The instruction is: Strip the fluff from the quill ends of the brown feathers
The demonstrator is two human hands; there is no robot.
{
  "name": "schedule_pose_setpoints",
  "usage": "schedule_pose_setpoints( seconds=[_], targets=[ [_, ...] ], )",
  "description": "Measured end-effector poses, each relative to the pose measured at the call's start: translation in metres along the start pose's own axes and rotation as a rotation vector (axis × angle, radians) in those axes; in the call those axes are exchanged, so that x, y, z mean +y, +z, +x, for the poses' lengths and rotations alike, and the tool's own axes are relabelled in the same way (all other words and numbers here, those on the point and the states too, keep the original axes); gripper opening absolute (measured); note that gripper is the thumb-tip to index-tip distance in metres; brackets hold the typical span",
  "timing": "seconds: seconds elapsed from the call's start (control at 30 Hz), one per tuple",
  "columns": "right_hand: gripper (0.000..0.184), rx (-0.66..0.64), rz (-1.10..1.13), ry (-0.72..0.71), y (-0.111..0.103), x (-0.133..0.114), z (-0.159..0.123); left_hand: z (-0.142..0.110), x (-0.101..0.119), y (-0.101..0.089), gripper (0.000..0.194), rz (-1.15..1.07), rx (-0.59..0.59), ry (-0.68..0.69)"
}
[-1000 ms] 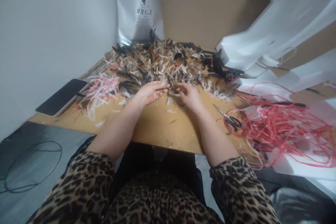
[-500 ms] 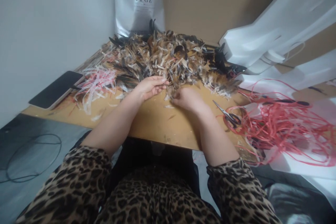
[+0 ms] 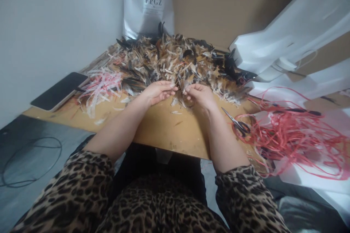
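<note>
A big heap of brown, black and white feathers covers the back of the wooden table. At its front edge my left hand is closed in a pinch, thumb against fingers; whatever it holds is too small to make out. Just to its right, my right hand pinches a brownish feather between thumb and forefinger. The two hands are a small gap apart, fingertips facing each other. A few loose feathers lie on the wood below them.
Scissors lie right of my right hand, beside a tangle of red plastic strips. At left are a phone and a pile of pink-white strips. A printed white bag stands behind the heap.
My right hand has lifted slightly up and away from the table, its fingers now pinching a feather. The left hand has barely moved. The view has shifted a little.
</note>
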State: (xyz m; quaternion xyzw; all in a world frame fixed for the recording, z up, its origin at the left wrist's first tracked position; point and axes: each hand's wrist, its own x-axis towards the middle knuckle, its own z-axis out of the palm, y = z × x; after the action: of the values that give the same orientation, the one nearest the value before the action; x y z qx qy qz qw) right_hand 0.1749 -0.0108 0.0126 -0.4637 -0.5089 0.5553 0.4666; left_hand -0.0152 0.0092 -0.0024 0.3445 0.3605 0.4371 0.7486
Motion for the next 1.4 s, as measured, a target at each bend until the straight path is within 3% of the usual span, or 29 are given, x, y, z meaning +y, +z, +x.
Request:
schedule_pose_setpoints(
  seconds=[0.17, 0.43, 0.77, 1.0, 1.4],
  targets=[
    [0.025, 0.009, 0.126, 0.019, 0.011, 0.013, 0.003, -0.002, -0.005, 0.008, 0.009, 0.014, -0.044, -0.019],
    [0.026, 0.014, 0.135, 0.027, 0.015, 0.015, 0.003, -0.003, -0.01, 0.013, 0.004, 0.039, -0.06, -0.007],
    [0.031, 0.016, 0.052, -0.008, 0.018, 0.012, -0.001, -0.004, -0.009, 0.016, 0.008, 0.113, 0.06, 0.007],
    [0.03, 0.06, 0.042, 0.011, 0.022, 0.009, -0.003, -0.001, -0.012, 0.014, 0.007, 0.184, 0.044, 0.01],
    [0.027, 0.055, 0.104, -0.017, 0.021, 0.014, -0.001, 0.0, -0.006, 0.01, 0.002, 0.019, 0.015, -0.052]
  ],
)
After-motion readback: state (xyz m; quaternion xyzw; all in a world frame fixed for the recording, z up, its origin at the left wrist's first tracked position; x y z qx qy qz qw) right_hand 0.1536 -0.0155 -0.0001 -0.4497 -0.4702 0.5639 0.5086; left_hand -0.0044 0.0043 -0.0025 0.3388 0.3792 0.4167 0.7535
